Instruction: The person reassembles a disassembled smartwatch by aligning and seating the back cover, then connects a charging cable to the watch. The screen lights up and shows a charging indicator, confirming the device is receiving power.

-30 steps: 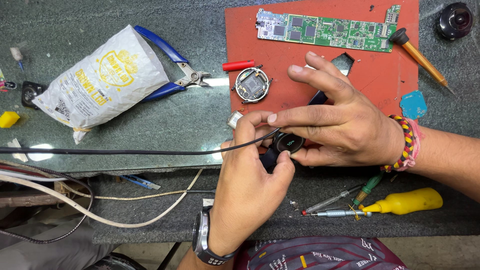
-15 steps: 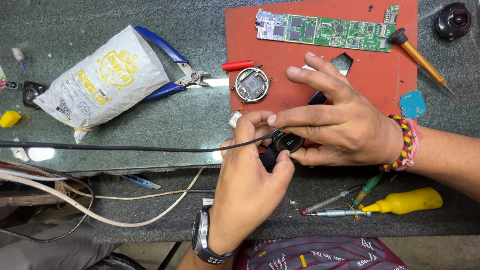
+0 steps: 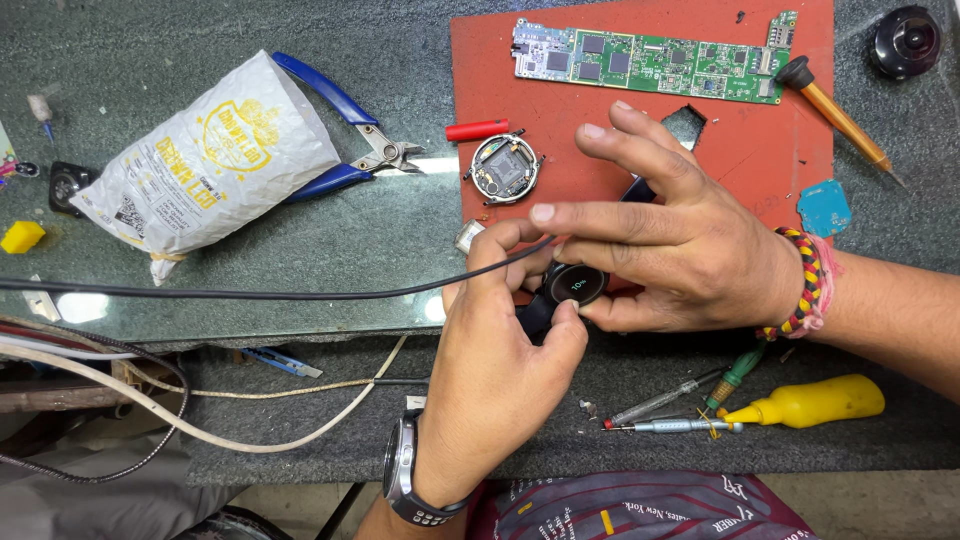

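Black round watch (image 3: 577, 284), face up, seemingly pinched between left hand (image 3: 492, 372) and right hand (image 3: 668, 250)

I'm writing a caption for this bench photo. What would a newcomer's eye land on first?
First, the two hands at the centre: the left hand and right hand pinch a round smartwatch with a lit screen, a black cable running off to the left. Behind them, the red mat carries a green circuit board; a white pouch lies over blue pliers at left.
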